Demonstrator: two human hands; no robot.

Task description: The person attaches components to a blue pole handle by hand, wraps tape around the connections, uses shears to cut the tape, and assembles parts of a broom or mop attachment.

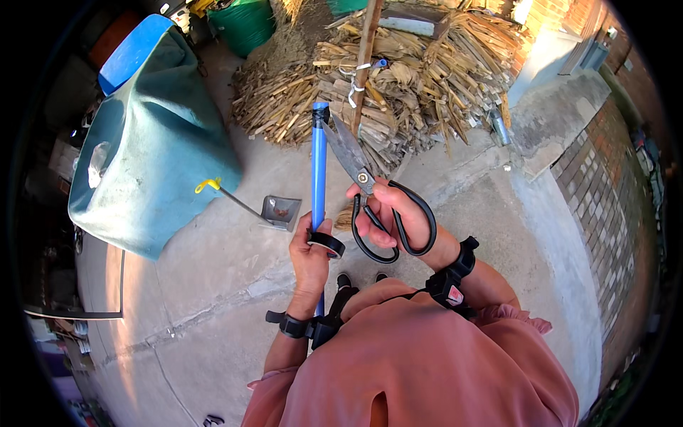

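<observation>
- Left hand (309, 262): fingers wrapped around the blue pole (319, 174), with a black tape roll (326, 244) lodged beside them.
- Right hand (404, 217): fingers curled about the black-looped handles of the scissors (363, 178), blades pointing up toward the pole's top.
- Blue pole: upright before the torso, extending above and below the grip; probably light, stiff and smooth, hence liable to turn; best grasped around the shaft, below the black wrap (321, 117).
- Scissors: presumably rigid and fairly weighty; best held by the loops, clear of the edges. Tip contact with the wrap cannot be told.
- Beyond: dustpan (279, 211) on the concrete floor (228, 263); dry stalks (427, 82) heaped ahead.
</observation>
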